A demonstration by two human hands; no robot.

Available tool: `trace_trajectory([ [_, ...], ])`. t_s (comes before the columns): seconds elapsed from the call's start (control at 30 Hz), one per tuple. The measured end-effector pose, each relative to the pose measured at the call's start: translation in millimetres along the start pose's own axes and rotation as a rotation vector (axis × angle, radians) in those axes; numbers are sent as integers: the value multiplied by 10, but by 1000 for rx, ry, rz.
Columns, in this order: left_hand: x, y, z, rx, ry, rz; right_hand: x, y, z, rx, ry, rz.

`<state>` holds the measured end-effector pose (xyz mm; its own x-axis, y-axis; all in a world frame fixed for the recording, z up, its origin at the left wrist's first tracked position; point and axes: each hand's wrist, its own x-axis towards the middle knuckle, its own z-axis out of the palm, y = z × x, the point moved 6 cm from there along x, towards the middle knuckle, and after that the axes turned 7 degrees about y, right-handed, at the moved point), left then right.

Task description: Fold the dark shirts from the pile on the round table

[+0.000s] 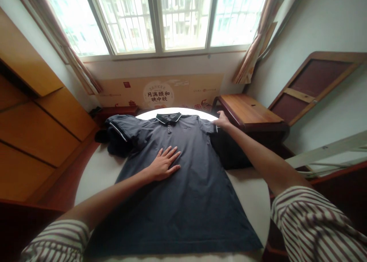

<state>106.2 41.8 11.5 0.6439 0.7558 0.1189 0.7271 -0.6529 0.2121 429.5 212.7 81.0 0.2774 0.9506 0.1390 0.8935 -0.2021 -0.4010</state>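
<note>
A dark grey polo shirt (pixel 189 193) lies spread front side up on a round white table (pixel 97 174), its black collar with white piping at the far end. My left hand (pixel 164 164) rests flat on the shirt's chest, fingers spread. Over at the right sleeve, my right hand (pixel 223 121) has its fingertips at the cuff and appears to grip its edge; part of the fingers is hard to make out. The sleeve on the left lies over a dark bundle of cloth (pixel 117 143).
Black folded cloth (pixel 232 149) lies under the right sleeve. Beyond the table's right side stands a wooden desk (pixel 252 109), with a framed wooden panel (pixel 309 86) leaning on the wall. Yellow cabinets (pixel 37 132) line the left; a barred window (pixel 183 21) is ahead.
</note>
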Motion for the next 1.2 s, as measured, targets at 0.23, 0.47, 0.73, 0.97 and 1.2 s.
trace_trajectory([
  [0.23,-189,234,-210,-28,86,12,-641,-279,-363,-39,109,-216],
  [0.47,-1509,1025,-503,-93,110,295,-3075,-440,-243,39,-268,-983],
  [0.73,-2182,1032,-517,117,209,249,-4107,77,-283,-4,-14,-1248],
  [0.97,-2280,895,-599,14,248,284,-4116,251,-365,-4,108,-1211],
  [1.2,-2396,812,-636,15,455,253,-4114,218,-437,57,148,-1193],
])
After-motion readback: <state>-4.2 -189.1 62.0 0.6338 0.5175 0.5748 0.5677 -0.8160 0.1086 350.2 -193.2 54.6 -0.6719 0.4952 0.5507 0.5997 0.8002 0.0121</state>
